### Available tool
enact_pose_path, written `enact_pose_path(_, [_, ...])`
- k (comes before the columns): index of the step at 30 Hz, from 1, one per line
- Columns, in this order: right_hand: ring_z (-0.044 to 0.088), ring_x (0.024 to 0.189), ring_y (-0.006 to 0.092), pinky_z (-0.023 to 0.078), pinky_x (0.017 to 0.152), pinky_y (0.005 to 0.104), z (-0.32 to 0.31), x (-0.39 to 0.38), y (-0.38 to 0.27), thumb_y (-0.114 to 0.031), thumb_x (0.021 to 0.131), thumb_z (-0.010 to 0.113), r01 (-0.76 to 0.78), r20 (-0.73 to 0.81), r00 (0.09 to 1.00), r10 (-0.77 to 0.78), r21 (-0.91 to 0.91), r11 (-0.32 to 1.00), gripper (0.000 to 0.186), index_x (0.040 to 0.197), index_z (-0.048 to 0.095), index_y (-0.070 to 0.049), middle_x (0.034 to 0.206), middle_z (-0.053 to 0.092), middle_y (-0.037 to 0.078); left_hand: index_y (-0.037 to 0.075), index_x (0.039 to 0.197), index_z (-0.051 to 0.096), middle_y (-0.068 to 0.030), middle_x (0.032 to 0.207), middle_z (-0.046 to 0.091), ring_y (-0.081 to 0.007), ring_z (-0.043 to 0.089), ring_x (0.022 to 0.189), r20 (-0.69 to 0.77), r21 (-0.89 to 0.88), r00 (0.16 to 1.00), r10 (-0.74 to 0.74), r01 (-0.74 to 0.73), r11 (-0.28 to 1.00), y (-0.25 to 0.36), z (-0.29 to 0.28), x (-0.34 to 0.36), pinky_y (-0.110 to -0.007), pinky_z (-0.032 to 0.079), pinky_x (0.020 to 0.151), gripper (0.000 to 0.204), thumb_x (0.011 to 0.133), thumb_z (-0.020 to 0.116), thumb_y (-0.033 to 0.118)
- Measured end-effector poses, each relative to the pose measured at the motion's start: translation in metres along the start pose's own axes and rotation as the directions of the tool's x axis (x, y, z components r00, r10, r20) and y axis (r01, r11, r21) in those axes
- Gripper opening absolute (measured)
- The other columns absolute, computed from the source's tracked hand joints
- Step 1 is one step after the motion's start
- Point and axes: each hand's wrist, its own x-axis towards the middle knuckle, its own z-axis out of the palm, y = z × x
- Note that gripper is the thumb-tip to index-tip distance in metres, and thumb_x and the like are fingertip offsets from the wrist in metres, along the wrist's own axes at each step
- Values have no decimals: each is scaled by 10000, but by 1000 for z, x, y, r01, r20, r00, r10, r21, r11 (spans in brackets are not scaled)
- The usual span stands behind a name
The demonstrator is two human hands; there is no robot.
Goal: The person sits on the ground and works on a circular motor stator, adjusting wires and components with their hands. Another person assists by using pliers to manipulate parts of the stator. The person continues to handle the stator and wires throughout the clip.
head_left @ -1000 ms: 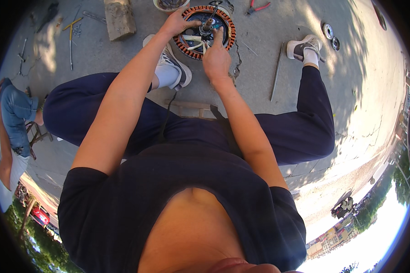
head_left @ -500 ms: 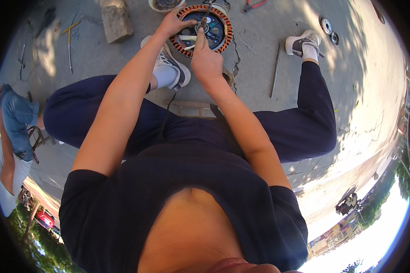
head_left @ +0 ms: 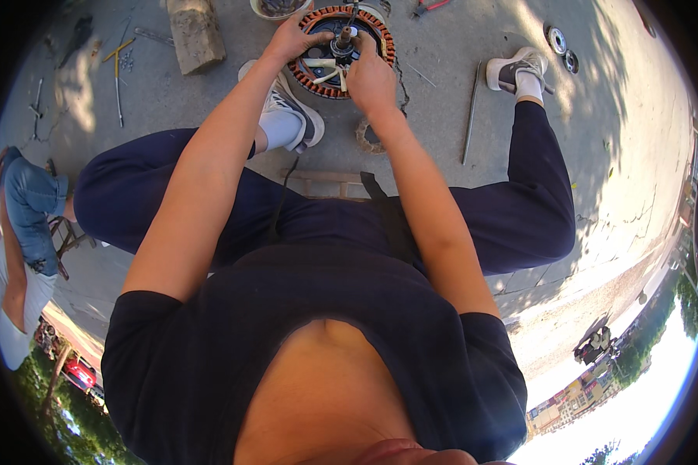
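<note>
two hands share one stator (head_left: 324, 53), a ring of copper-coloured coils around a dark centre, which sits just ahead of the left shoe (head_left: 306, 128) and near a bowl (head_left: 279, 8); what it rests on is hidden. the left hand (head_left: 289, 40) has its grip closed over the ring's left side, thumb laid inward toward the middle. the right hand (head_left: 372, 80) has its fingertips curled in just right of the central shaft (head_left: 345, 36); whether that grip pinches anything small, i cannot tell.

for clean work, the left hand serves best as a steady brace, firm enough that the ring neither turns nor tips. the right does better with small, light fingertip moves, palm clear of the coils, which could scratch. the pale strips (head_left: 319, 63) look easy to snag, so they want laying flat, away from the shaft. the black cable (head_left: 354, 11) at the far side deserves slack, since a tug could strain it.
</note>
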Motion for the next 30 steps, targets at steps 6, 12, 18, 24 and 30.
enact_pose_path(6, [671, 809, 415, 530, 692, 506, 2, -23, -9, -57, 818, 521, 39, -12, 999, -40, -65, 997, 639, 1431, 355, 15, 1070, 679, 224, -13, 1278, 555, -152, 1151, 676, -227, 636, 1048, -15, -173, 992, -127, 123, 977, 62, -20, -11, -349, 492, 939, 693, 703, 847, 238])
enact_pose_path(12, [666, 735, 401, 537, 677, 478, 2, -33, -12, -28, 840, 480, 0, -72, 997, 7, 88, 996, 608, 1430, 345, 30, 1070, 688, 201, -13, 1278, 554, -133, 1151, 681, -212, 636, 1052, 97, -253, 994, -54, 77, 965, 74, -26, -8, -342, 493, 938, 659, 724, 832, 210])
enact_pose_path(18, [693, 772, 367, 548, 746, 458, 5, -3, 11, 38, 808, 423, 43, -185, 982, 51, 471, 881, 624, 1425, 340, 0, 1099, 693, 189, 60, 1421, 466, -211, 1316, 582, -312, 547, 1248, -18, -7, 998, 61, -61, 998, -14, 0, 4, -400, 433, 1032, 1044, 626, 828, 631])
enact_pose_path(24, [676, 559, 266, 568, 619, 381, -4, -1, 13, 30, 811, 384, -150, 44, 983, 179, 755, 638, 644, 1451, 319, 0, 1156, 684, 179, -8, 1229, 590, -121, 1145, 686, -201, 639, 1039, 67, -308, 995, -73, 90, 947, 70, -25, -11, -337, 495, 935, 589, 723, 825, 180])
enact_pose_path(30, [655, 565, 246, 542, 560, 363, 12, 0, 24, -6, 851, 421, 66, -111, 994, -21, 420, 905, 676, 1509, 270, -30, 1196, 656, 205, -4, 1225, 589, -125, 1139, 687, -211, 641, 1040, 97, -268, 995, -37, 62, 961, 72, -28, -9, -346, 492, 940, 585, 727, 822, 195])
